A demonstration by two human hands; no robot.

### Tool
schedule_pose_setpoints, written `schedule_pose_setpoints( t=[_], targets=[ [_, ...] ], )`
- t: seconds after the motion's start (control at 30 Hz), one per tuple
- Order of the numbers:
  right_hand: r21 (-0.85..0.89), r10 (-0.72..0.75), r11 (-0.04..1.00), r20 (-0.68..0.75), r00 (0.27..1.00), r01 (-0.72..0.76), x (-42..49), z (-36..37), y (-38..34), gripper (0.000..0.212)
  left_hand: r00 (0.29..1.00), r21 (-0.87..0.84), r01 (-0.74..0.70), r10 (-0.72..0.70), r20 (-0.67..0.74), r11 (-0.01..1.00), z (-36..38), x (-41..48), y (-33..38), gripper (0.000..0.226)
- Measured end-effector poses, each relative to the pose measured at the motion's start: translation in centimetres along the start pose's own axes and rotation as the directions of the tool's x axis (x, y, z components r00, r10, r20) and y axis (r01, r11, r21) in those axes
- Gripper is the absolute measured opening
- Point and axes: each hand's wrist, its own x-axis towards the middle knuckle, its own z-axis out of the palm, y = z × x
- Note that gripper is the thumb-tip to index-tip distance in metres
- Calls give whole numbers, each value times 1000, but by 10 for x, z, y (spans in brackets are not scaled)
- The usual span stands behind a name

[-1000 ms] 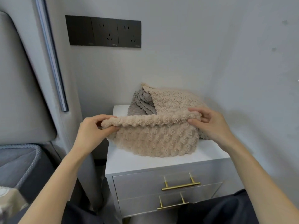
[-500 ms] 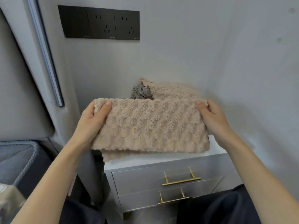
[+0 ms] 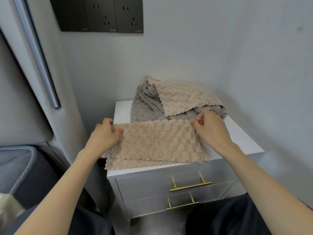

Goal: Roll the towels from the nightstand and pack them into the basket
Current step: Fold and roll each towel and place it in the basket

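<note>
The left grip and right grip each pinched a far corner of the beige towel, folded flat at the front of the nightstand, before the towel pile. Rolling well likely meant level ends and tight turns.

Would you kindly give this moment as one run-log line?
beige towel: folded on nightstand, unrolled | left hand: grips left end | right hand: pinches right corner | towel pile: behind
</note>
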Motion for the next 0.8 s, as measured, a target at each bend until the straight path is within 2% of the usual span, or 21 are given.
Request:
schedule_pose_setpoints(
  t=[0.03, 0.13, 0.2, 0.33, 0.47, 0.6, 0.7, 0.8],
  targets=[
    [15, 14, 1000, 35, 999, -15, -2, -1, 2, 30, 1000, -3, 25, -25, 16, 1000, 1, 0, -1, 56],
    [-25, 85, 996, 282, 956, -82, -9, 0, 5, 54, 997, -25, 77, -76, 28, 997, -2, 0, -4, 55],
    [-78, 106, 994, 376, 921, -82, -11, 3, 6, 59, 997, -64, 83, -83, -1, 995, -5, -1, -5, 51],
    [-76, 132, 991, 470, 873, -109, -12, 6, 6, 63, 997, -79, 69, -71, -28, 995, -10, -4, -6, 43],
    [-163, 135, 985, 468, 873, -65, -14, 6, 1, 56, 997, -35, 69, -70, -18, 997, -10, -7, -4, 42],
    [-150, 136, 986, 437, 889, -77, -15, 1, -5, 37, 997, -113, 65, -68, -21, 991, -13, -8, -2, 34],
    [-88, 110, 993, 375, 921, -83, -15, -7, -8, 25, 998, -212, 56, -63, -26, 976, -16, -9, -2, 31],
    [66, 91, 991, 279, 956, -114, -12, -16, -9, 22, 998, -260, 38, -51, -43, 965, -18, -13, 0, 32]
  ],
)
